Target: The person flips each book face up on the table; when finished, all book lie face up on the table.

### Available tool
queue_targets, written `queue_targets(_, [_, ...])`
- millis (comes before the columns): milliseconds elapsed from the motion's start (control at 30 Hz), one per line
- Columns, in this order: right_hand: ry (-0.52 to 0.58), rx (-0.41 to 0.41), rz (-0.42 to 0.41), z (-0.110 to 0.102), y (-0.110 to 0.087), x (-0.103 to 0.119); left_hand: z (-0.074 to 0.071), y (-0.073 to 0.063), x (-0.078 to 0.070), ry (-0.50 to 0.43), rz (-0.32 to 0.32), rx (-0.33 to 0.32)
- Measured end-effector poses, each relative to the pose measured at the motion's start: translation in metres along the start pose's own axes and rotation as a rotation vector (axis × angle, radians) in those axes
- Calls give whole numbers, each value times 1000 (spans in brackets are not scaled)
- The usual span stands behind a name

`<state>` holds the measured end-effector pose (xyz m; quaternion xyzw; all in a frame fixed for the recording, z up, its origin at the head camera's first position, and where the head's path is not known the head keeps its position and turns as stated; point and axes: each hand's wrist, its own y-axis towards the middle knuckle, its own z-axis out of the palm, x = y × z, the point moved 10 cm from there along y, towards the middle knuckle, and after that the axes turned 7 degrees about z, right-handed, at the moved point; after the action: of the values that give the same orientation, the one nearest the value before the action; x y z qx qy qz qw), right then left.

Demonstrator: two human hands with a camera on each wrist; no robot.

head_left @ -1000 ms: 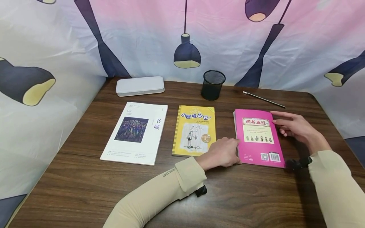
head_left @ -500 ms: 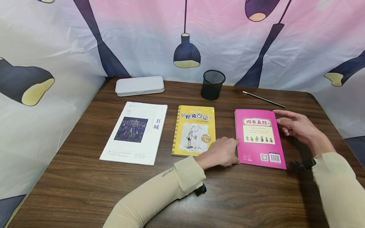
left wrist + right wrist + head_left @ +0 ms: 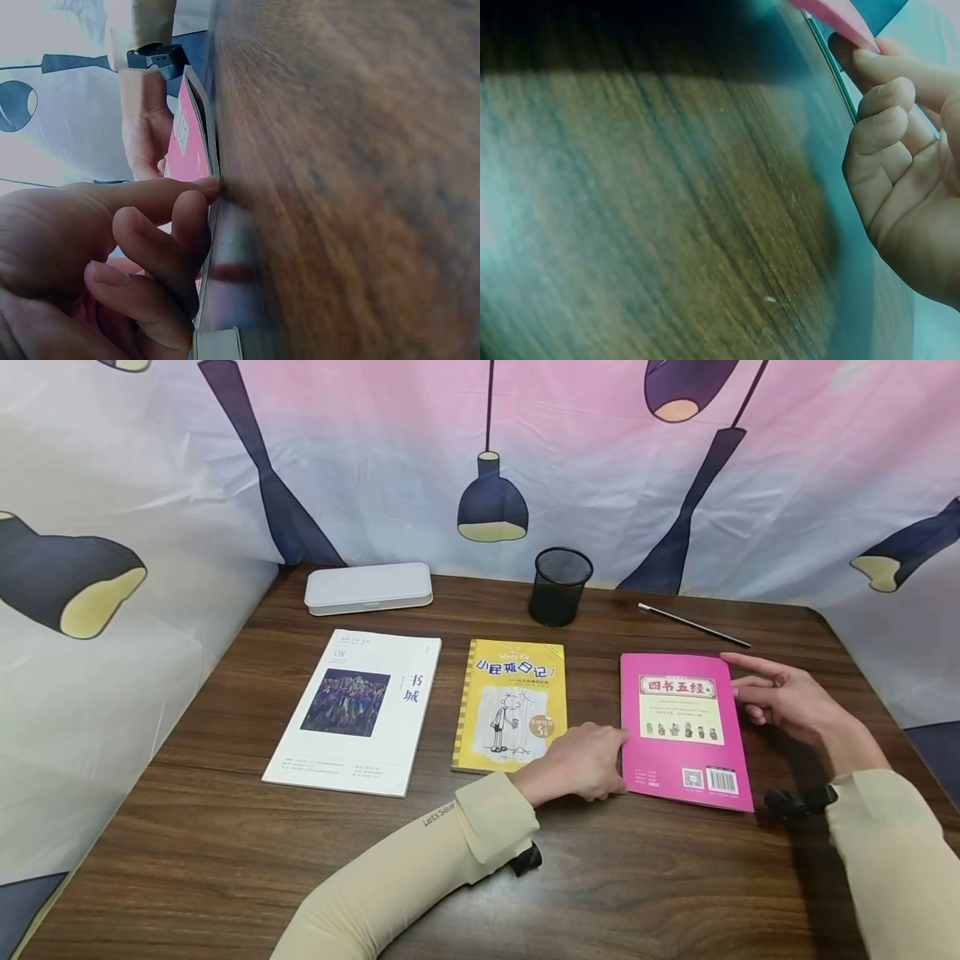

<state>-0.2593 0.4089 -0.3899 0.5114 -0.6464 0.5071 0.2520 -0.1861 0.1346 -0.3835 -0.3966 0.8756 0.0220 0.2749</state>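
Note:
In the head view a pink book [image 3: 681,735] lies back cover up on the right of the wooden table, its barcode at the near right. My left hand [image 3: 587,762] rests at the book's left edge, and its sleeve crosses in front of the yellow book [image 3: 510,706]. The left wrist view shows the thumb [image 3: 191,187] straight against the pink book's edge, other fingers loosely bent. At the opposite long edge is my right hand [image 3: 787,706]; in the right wrist view its thumb and forefinger pinch the pink cover [image 3: 844,19].
A white book [image 3: 352,714] lies left of the yellow one. Farther back are a white pencil case [image 3: 367,589], a black mesh pen holder [image 3: 560,589] and a pencil [image 3: 693,625]. A printed cloth [image 3: 390,468] hangs behind the table.
The pink book has slid slightly right and its near right corner has come a little nearer. My right hand has shifted right with it; the left hand has hardly moved.

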Motion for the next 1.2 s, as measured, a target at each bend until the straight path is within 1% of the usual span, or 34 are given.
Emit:
queue_targets(167, [129,36,-17,0,-4,1,2,0,3,-45,-10,26])
queue_targets(300, [145,42,-24,0,-5,1,3,0,5,-58,-20,32])
queue_targets(467, [92,29,-16,-2,-6,-1,3,0,7,-65,-28,28])
queue_targets(600, [50,13,-18,-4,-8,0,4,0,8,-93,-30,37])
queue_targets(767, [50,1,-37,-6,-11,3,6,0,10,-124,-39,53])
queue_targets(967, [40,-28,-59,-9,-13,6,8,1,12,-126,-54,64])
queue_targets(1033, [17,-46,-61,-11,-13,7,7,1,12,-119,-53,65])
queue_targets(1200, [-91,-117,-47,-14,-14,9,5,0,11,-104,-35,58])
